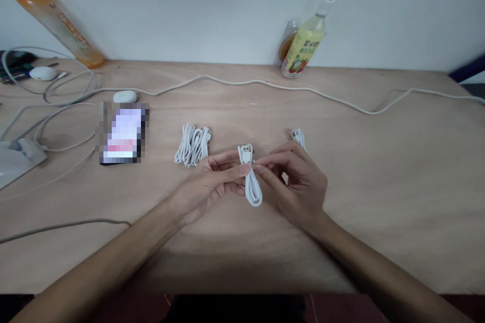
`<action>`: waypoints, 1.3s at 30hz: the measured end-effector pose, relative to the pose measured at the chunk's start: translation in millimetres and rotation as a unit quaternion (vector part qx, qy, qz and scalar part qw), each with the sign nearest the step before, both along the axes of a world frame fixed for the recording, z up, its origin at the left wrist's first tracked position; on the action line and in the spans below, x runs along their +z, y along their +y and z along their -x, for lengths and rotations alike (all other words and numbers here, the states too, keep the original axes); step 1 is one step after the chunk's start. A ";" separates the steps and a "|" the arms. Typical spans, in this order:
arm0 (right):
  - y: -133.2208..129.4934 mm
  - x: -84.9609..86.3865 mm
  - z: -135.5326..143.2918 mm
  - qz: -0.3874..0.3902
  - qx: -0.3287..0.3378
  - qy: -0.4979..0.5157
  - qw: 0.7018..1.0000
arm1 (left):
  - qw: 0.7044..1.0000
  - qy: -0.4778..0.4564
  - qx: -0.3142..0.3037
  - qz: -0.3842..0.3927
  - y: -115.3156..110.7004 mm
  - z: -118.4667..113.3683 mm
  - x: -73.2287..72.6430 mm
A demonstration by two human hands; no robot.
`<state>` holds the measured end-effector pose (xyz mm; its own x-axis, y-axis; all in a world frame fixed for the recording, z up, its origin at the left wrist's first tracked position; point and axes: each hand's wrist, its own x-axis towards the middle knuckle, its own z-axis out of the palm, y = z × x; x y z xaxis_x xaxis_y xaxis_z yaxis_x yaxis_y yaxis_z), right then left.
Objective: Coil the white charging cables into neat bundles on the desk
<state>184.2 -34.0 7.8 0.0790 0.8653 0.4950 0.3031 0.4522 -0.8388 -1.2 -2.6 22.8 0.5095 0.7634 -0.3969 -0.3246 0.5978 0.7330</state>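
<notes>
A folded white USB cable (253,191) hangs between my hands above the wooden table (379,171), its metal plug at the upper end. My left hand (212,179) pinches the cable's middle between thumb and fingers. At the cable's right side, my right hand (297,179) has thumb and forefinger pressed together on a small thin piece, too small to make out clearly. Several bundled white cables (192,145) lie just beyond my left hand. Another white cable bundle (298,137) sits behind my right hand, which partly hides it.
A phone (125,133) and a white case (125,96) lie at the left, near tangled cords. One long white cord (257,82) crosses the table's back. An orange bottle (60,25) and a yellow-green bottle (305,45) lean against the wall.
</notes>
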 end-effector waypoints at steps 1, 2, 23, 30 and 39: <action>-0.1 0.0 -0.2 -0.010 -0.002 -0.008 1.000 | 1.000 -0.004 0.001 0.014 0.1 0.3 0.0; -0.2 0.0 -0.4 -0.020 -0.003 -0.015 1.000 | 1.000 -0.008 0.002 0.028 0.1 0.8 0.1; 2.2 0.9 -2.8 0.059 0.041 -0.004 0.997 | 0.999 -0.014 0.003 0.034 2.0 3.5 1.4; 1.5 0.3 0.1 0.096 0.027 0.028 0.995 | 0.997 0.013 0.033 -0.070 -1.5 1.8 -5.1; 4.3 -0.1 0.6 0.162 0.027 0.119 0.979 | 0.968 0.088 0.039 -0.230 -5.4 -1.1 -7.7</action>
